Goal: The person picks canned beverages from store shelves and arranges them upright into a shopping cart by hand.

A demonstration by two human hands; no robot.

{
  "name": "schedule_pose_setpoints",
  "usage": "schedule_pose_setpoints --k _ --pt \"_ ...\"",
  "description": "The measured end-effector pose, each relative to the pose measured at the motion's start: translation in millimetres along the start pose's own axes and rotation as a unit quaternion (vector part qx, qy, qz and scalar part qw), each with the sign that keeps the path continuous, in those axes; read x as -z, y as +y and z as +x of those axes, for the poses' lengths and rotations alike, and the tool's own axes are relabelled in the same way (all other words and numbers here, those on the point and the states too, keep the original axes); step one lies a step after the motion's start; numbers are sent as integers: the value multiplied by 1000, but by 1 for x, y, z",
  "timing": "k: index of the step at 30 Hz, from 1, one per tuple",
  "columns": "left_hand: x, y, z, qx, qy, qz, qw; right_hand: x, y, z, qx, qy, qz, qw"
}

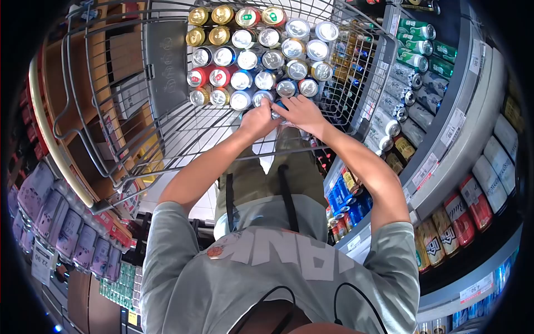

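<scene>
Both of my hands meet at the near edge of a block of standing drink cans (245, 58) in a wire shopping cart (356, 114). My left hand (259, 121) is closed, with its fingers around a blue and silver can (276, 115) that is mostly covered. My right hand (304, 116) curls over the same can from the other side. Just beyond my left fingers stands a silver-topped can (261, 98), close to them. The cans show silver, gold, red and green tops, arranged in rows.
Shelves on the right hold green cans (414, 44), silver cans (389, 119) and red cans (460, 220), with price labels (453, 127) along the edge. Purple packs (61, 222) line the left side, near a wooden shelf (83, 161). The cart's grey panel (167, 72) stands left of the cans.
</scene>
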State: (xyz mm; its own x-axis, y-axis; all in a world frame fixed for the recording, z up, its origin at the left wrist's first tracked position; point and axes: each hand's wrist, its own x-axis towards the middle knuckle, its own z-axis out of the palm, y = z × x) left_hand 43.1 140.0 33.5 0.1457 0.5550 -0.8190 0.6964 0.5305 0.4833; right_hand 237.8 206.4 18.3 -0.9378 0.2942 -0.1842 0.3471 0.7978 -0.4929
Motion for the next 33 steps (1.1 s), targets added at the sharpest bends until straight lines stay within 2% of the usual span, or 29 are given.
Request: schedule_pose_setpoints --k 3,7,9,14,18,20,21,23,25,27,28,29,31,33 --pt "7 9 1 3 5 4 1000 -8 9 -3 15 -3 -10 1000" --pt "12 11 7 5 17 93 995 -24 20 -9 45 28 -36 998" --pt "8 5 13 -3 23 126 992 -28 24 -12 42 -1 24 999" --pt "2 -4 22 -84 54 173 980 -44 26 -16 50 11 2 999" --pt "1 -2 24 -56 41 188 980 -46 25 -17 49 36 0 998" --pt "-2 -3 26 -21 65 175 982 -38 22 -18 34 68 111 991" --pt "-2 -4 27 -21 67 176 982 -36 20 -17 36 70 109 991" --pt "-2 -6 27 -22 62 172 983 -31 13 -15 12 146 205 968" --pt "0 -4 26 -21 49 157 986 -24 5 -12 -9 163 232 959" --pt "2 -5 21 -20 42 146 988 -16 0 -6 -115 242 277 923" --pt "2 -7 19 -13 37 133 990 -9 -4 -5 -190 308 334 870" --pt "6 -5 14 -5 31 120 992 -4 -4 -4 -247 389 336 822" --pt "12 -2 -6 -9 34 98 995 11 -2 -19 -419 363 427 714" --pt "25 15 -36 21 -17 31 999 0 3 -37 -473 364 459 658"
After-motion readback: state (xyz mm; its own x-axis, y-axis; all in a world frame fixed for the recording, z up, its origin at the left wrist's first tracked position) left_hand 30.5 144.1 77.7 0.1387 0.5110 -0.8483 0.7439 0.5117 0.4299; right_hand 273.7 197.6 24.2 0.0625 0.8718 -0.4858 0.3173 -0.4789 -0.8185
